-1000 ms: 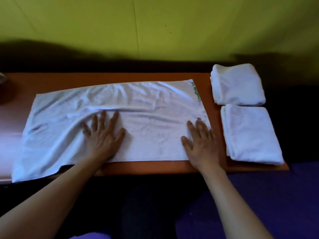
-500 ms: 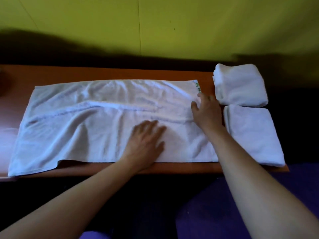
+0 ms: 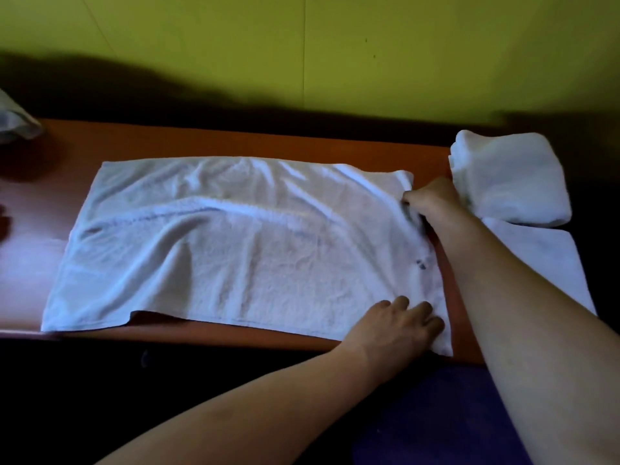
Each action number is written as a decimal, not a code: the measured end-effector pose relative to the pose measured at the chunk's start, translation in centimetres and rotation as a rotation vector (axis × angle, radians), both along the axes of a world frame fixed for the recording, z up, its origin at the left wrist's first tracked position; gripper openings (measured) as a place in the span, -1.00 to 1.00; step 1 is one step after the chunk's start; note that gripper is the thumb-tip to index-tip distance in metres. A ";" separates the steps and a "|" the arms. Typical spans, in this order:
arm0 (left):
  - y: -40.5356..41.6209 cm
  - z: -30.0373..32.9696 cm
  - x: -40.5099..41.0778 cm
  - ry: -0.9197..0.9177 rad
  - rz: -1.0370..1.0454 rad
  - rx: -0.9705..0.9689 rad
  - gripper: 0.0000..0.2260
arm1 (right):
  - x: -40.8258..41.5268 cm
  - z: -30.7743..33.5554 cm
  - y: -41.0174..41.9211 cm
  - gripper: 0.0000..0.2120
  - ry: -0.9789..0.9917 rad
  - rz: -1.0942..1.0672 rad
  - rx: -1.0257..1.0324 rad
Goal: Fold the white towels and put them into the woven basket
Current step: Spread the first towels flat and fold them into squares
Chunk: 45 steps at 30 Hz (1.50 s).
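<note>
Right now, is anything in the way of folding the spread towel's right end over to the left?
Nothing visible. The spread towel has nothing lying on it, and both hands already hold its right edge: right hand at the far corner, left hand at the near one.

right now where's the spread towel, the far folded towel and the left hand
spread towel (image 3: 235, 250), head view, its flat middle
far folded towel (image 3: 513, 176), head view, its top face
left hand (image 3: 399, 325), head view, the back of the hand, at the towel's near right corner

White towel (image 3: 235, 243) spread flat, wrinkled; two folded towels (image 3: 510, 176) at right.
</note>
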<state>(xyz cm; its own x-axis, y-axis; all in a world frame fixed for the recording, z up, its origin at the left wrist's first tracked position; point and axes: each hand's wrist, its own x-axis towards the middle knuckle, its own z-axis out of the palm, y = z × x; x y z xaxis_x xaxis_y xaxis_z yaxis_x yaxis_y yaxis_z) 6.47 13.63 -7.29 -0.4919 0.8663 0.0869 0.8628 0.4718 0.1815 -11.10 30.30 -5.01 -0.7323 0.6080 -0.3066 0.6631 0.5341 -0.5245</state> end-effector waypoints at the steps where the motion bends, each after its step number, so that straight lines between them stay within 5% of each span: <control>1: 0.1 0.2 0.1 -0.005 0.007 0.007 -0.80 | 0.1 0.3 0.1 -0.77 0.008 0.014 0.005; 4: 0.4 1.3 0.3 -0.183 0.145 0.139 -0.79 | 0.2 1.2 1.2 -0.54 0.093 -0.006 0.062; 8: 0.4 5.1 1.5 -0.563 0.372 0.411 -0.83 | 1.4 3.5 3.7 -0.78 0.239 0.009 -0.051; 11: -0.3 7.8 2.4 -0.689 0.462 0.525 -0.84 | 2.3 5.1 5.7 -0.65 0.253 -0.064 -0.261; 14: -1.3 9.5 3.0 -0.735 0.491 0.622 -0.87 | 1.9 5.4 6.6 -0.46 0.293 -0.143 -0.401; 18: -4.5 10.7 3.1 -0.732 0.566 0.699 -0.78 | 2.5 8.8 0.9 -0.81 0.401 -0.199 -0.438; 32: -25.5 11.5 1.4 -0.759 1.070 1.088 -0.83 | -4.1 11.0 -23.8 -0.90 0.520 0.078 -0.530; 45: -37.2 8.3 1.0 -0.768 1.395 1.017 -0.87 | -8.2 7.0 -40.4 -0.92 0.460 0.234 -0.465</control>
